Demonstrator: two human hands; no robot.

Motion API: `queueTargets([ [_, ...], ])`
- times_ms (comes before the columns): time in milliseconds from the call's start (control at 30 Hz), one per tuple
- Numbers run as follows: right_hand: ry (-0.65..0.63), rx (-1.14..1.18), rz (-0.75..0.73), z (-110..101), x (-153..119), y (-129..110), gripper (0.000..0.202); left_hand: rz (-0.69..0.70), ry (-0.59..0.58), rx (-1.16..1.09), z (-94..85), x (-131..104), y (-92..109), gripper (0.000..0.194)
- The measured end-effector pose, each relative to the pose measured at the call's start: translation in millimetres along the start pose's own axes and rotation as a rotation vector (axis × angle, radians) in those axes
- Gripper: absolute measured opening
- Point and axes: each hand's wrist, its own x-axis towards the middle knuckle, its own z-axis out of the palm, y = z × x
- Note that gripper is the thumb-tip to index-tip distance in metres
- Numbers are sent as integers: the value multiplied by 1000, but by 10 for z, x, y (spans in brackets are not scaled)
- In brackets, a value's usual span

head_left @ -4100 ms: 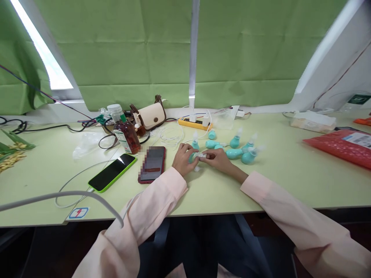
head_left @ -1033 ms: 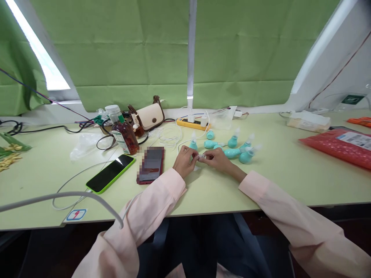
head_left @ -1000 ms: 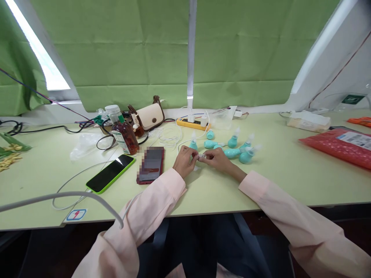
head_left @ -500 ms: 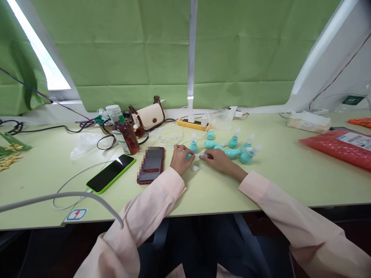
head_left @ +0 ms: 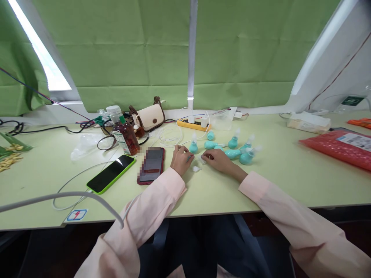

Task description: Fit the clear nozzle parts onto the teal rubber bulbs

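Note:
My left hand (head_left: 181,159) is closed in a pinch on a small teal piece, mostly hidden by the fingers. Opposite it, my right hand (head_left: 215,159) pinches a small clear tip (head_left: 202,160) just above the table. Between the two hands a loose clear tip (head_left: 196,168) lies on the table. A teal bulb with a clear tip (head_left: 193,145) stands just beyond my left hand. Behind my right hand are several more teal bulbs, among them an upright one (head_left: 233,142) and one at the right (head_left: 246,156).
Left of my hands lie a red-cased phone (head_left: 151,166) and a green-cased phone (head_left: 111,173). Behind them stand a bottle (head_left: 125,135) and a cream bag (head_left: 148,116). A yellow power strip (head_left: 193,124) is at the back, a red package (head_left: 337,146) at the right.
My hands have drawn slightly apart. The teal piece in my left hand has tilted and is more covered by the fingers; the clear tip now hangs lower at my right fingertips.

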Motion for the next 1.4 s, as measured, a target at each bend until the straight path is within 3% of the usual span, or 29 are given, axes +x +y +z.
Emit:
queueTargets([
  [233,141,-76,28,-119,42,92,22,37,-7,-6,-31,5,27,16],
  [367,215,-125,69,-242,65,207,21,135,-84,-22,-79,-18,107,26],
  [467,189,-163,79,-273,68,277,22,208,-182,0,-103,-40,144,32],
  [567,132,-201,88,-245,63,324,23,224,-239,54,-102,-44,132,20],
  [733,64,-235,125,-198,54,349,26,182,-263,141,-68,-16,75,10],
  [933,75,-214,194,-172,38,335,32,133,-231,177,-33,-22,53,19],
  [1133,168,-55,228,-163,50,309,35,101,-153,128,-50,-35,86,19],
  [1400,380,401,246,-305,83,203,36,140,-128,-50,-152,-40,204,32],
])
